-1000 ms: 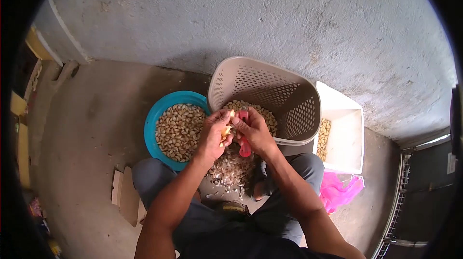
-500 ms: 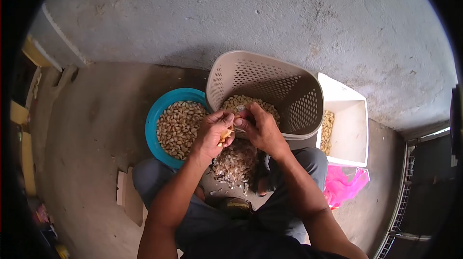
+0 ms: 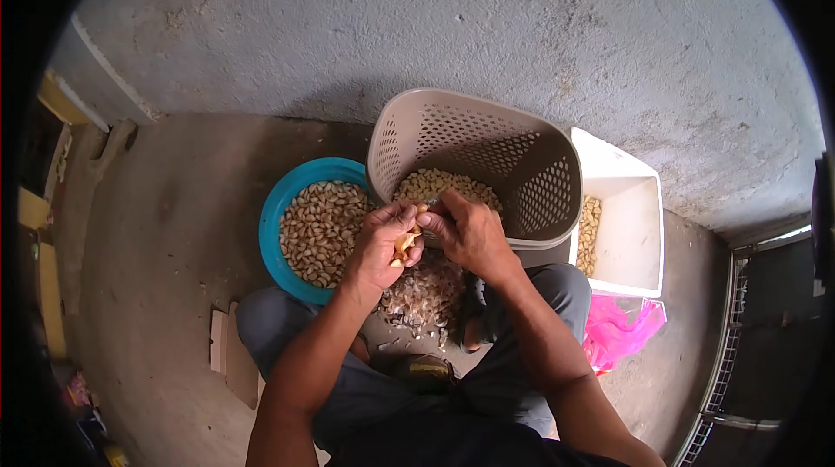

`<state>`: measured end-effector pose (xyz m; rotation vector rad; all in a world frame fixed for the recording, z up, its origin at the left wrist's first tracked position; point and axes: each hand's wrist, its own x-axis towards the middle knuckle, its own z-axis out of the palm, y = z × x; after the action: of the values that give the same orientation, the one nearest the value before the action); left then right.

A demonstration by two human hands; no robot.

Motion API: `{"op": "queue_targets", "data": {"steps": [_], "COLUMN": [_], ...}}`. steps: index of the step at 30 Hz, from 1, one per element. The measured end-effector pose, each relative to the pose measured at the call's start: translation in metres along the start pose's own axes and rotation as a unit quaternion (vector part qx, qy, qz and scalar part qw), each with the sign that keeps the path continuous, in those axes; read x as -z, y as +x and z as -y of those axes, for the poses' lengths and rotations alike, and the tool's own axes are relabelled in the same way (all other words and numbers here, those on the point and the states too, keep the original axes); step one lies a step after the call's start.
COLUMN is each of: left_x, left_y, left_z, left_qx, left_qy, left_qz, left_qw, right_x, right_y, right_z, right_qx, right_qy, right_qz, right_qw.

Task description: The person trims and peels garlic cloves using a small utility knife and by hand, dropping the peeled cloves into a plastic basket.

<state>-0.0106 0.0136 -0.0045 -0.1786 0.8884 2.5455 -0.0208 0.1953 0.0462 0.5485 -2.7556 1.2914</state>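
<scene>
My left hand is closed around several garlic cloves, which show between its fingers. Its thumb and forefinger pinch another clove at the fingertips of my right hand. The right fingers are curled together; a small greyish glint shows there, but what they grip is mostly hidden. Both hands are over the front rim of a beige perforated basket with pale peeled cloves at its bottom. A heap of garlic skins lies on the floor below the hands.
To the left, a turquoise basin holds unpeeled garlic cloves. At the right are a white foam box with more pale cloves and a pink plastic bag. A flattened piece of cardboard lies beside my left knee. A grey wall stands behind.
My hands stay together in nearly the same place, with the right fingers slightly shifted. The shiny bit above the fingertips shows less now. The whole view has moved slightly.
</scene>
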Motion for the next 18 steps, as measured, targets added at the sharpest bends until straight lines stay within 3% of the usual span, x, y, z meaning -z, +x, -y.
{"op": "queue_targets", "data": {"steps": [10,18], "left_x": [0.003,0.009], "left_y": [-0.004,-0.003], "left_z": [-0.001,-0.002], "left_qx": [0.024,0.023], "left_qy": [-0.021,-0.055], "left_qz": [-0.054,-0.062], "left_qw": [0.998,0.996], "right_x": [-0.011,-0.01], "right_y": [0.0,-0.001], "right_z": [0.005,0.014], "right_qx": [-0.023,0.041], "right_qy": [-0.097,-0.08], "right_qz": [0.058,0.044], "right_qw": [0.993,0.995]}}
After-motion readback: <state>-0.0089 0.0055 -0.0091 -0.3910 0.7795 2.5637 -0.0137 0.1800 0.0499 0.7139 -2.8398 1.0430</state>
